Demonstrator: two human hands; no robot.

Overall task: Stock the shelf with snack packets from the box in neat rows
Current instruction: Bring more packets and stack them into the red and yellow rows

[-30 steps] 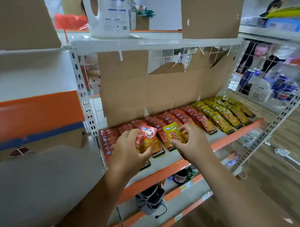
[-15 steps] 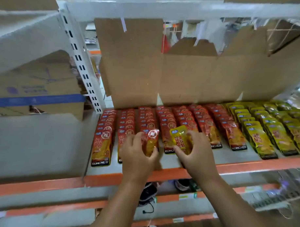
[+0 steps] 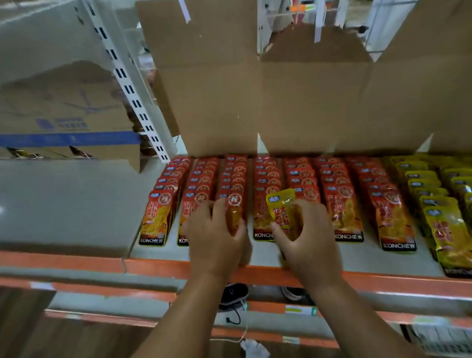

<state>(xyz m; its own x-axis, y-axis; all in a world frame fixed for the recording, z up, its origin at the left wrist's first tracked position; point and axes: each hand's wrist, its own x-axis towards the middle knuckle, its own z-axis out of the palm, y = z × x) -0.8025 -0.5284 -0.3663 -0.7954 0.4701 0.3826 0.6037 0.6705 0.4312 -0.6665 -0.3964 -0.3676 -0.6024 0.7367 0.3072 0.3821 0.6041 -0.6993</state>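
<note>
**Left hand** [image 3: 215, 233]: the grip is closed round a red packet [image 3: 234, 209]. The thumb lies on the packet's right edge and the fingers curl over its left side. This packet stands at the front of the third red row from the left. Its lower end is hidden behind the hand.

**Right hand** [image 3: 309, 238]: the grip is closed on a yellow packet [image 3: 281, 209], pinched between the thumb and curled fingers. The packet is held upright at the front of the fourth and fifth red rows. Whether it touches them cannot be told.

**Shelf** [image 3: 366, 260]: a grey deck with an orange front lip.
- Seven rows of red packets [image 3: 340, 202] lie overlapped from front to back.
- Rows of yellow packets [image 3: 445, 219] lie just beside them on the right and are cut off by the frame edge.

**Legible writing:**
- "KONCHEW" reads in white on the black band at the foot of the front packets.
- Next to each hand the word is partly covered.
- A round white-ringed seal with one character marks the top of each red packet.
- The other characters and the small blue labels are too blurred to read.

**Obscured items:**
- A cardboard sheet [image 3: 280, 102] stands behind the rows and hides the back of the shelf.
- A cardboard box [image 3: 61, 118] with a blue band sits on the neighbouring shelf to the left. Its print is blurred.
- Dark items [image 3: 233, 294] on the lower shelf cannot be made out.
</note>
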